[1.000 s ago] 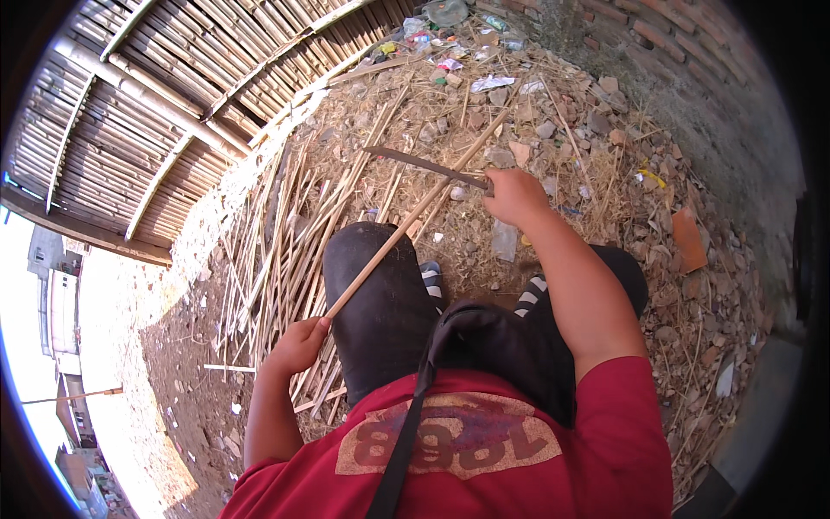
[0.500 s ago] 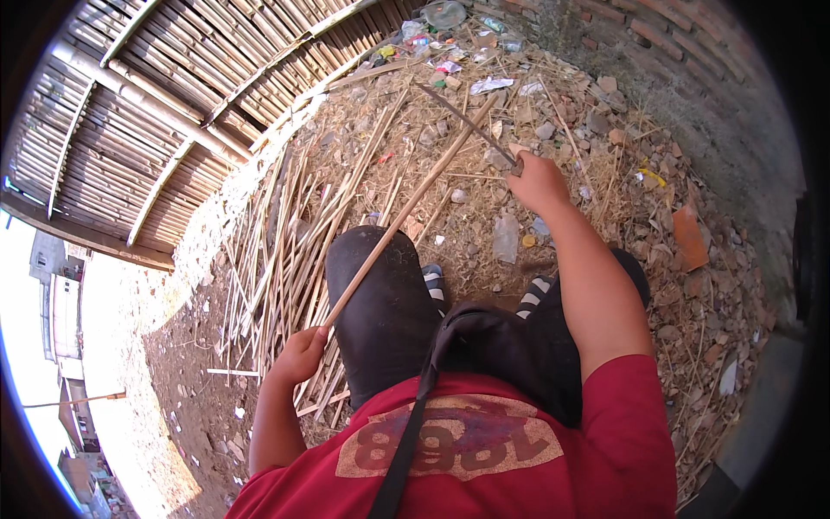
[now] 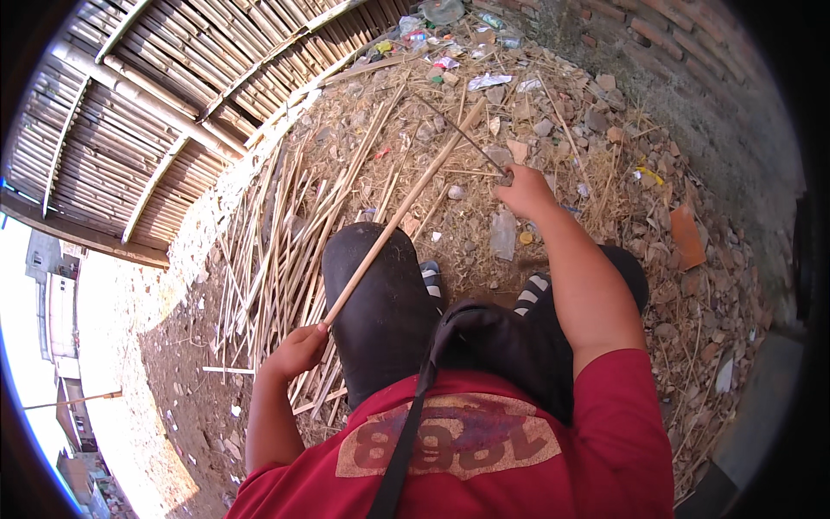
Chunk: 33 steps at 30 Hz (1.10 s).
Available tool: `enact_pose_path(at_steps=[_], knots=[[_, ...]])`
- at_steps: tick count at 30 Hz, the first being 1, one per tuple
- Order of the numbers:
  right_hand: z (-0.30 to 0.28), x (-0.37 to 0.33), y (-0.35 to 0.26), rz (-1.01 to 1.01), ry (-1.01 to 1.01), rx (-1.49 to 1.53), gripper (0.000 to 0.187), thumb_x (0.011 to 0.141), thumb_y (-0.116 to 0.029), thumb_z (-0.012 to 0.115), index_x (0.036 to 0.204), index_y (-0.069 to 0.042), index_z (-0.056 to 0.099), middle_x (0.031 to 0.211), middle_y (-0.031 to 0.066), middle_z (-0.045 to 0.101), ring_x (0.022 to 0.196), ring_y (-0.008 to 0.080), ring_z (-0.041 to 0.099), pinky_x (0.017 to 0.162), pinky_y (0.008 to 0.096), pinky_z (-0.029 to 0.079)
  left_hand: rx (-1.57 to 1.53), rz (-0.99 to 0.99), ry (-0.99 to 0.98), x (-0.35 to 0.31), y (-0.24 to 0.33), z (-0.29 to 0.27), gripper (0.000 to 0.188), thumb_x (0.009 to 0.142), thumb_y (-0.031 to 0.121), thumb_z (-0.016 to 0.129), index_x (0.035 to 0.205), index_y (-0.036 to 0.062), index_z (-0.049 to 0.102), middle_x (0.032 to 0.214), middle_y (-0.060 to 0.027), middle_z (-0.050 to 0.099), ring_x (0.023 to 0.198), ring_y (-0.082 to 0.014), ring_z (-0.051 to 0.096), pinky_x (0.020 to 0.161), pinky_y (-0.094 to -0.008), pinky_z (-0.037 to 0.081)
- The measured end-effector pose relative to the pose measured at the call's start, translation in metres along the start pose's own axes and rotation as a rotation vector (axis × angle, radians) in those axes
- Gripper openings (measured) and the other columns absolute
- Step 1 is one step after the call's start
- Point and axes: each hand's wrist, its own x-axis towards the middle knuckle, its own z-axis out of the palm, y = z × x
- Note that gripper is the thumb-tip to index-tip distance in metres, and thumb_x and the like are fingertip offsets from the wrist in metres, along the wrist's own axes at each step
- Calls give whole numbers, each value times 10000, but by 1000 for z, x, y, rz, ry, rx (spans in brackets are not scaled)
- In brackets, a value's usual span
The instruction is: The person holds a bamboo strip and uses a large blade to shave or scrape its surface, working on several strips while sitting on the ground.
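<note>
My left hand point(image 3: 299, 349) is closed round the near end of a long bamboo strip point(image 3: 405, 208). The strip slants away to the upper right, passing over my left knee point(image 3: 370, 251). In my right hand point(image 3: 526, 191) is a knife, its handle hidden by my fingers. Its thin dark blade point(image 3: 476, 145) points to the upper left and crosses the strip close to the far end. Whether edge and strip touch, I cannot tell.
Many split bamboo strips point(image 3: 272, 259) lie piled left of my legs. A bamboo slat panel point(image 3: 112, 130) rises at the upper left, a brick wall point(image 3: 683, 78) at the right. Rubble, dry straw, plastic litter point(image 3: 503, 235) and a broken orange tile point(image 3: 688, 237) cover the ground.
My right hand has come slightly left and nearer with the knife. The strip's far end has shifted a little left, while my left hand keeps its grip almost in place.
</note>
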Motion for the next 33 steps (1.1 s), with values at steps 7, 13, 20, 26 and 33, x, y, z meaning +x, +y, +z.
enact_pose_path(at_steps=[7,13,20,26,33], knots=[[-30,-22,-61,-296,-231,-243,227,757,-246,731,925,-99,692,819,148,704,836,361,696,748,482,546,-25,59,27,6,-6,6,489,1095,452,424,802,78,540,644,52,446,569,-74,375,523,-270,334],[-25,-23,-55,-348,-309,-275,172,750,-227,717,885,-125,687,828,117,710,856,344,702,752,491,550,434,306,394,5,-1,23,441,1076,367,466,841,10,577,652,-139,580,603,-315,566,586,-440,429],[-6,-34,-80,-426,-388,-318,244,751,-244,721,938,-91,688,873,131,715,880,353,695,783,486,545,716,434,595,3,11,42,364,1054,294,494,827,14,538,720,-256,614,685,-493,596,602,-565,426],[1,-8,-28,-112,-344,-172,364,756,-237,705,1078,-67,712,966,162,727,920,357,698,828,468,555,872,450,578,11,19,31,335,1046,297,501,835,38,526,678,-240,607,670,-478,605,602,-571,452],[-12,-31,-68,-261,-356,-287,315,766,-239,705,1039,-83,718,978,165,723,946,368,691,831,479,552,831,533,584,11,8,30,331,1034,293,524,814,46,536,647,-224,606,630,-465,606,573,-572,450]])
